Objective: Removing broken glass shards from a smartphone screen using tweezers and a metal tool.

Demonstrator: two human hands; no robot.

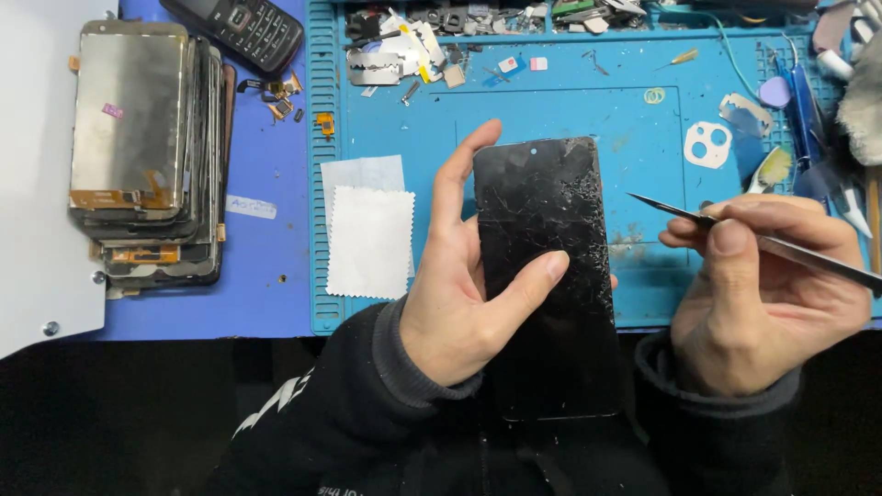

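Far left on the table (276,312): stack of old phone screens (147,152), w/ a dark keypad phone (243,29) above it. Next, two white wipes (369,234) lying on the blue work mat (570,110).

Left hand (455,294) grips the cracked phone (551,276), fingers behind, thumb pressed across the front glass, index finger up along the left edge. Phone is held upright-ish over the mat's front edge, lower end near the person's dark sleeves.

Phone looks: flat black slab, glossy, punch-hole near top, cracks spidering densest at upper right & running down the right side.

Handling, prob.: light, stiff, but fragile; broken glass can shed slivers and flex at the cracks. Slippery face. Best held by the side edges & back, away from the shattered right corner.

Right hand (763,294) is closed round metal tweezers (735,230), pinched betw. thumb & fingers, tip pointing left, near the phone's right edge, not touching.

Mat's top tray: loose small parts (413,46). A white camera-cutout piece (707,145) further right.
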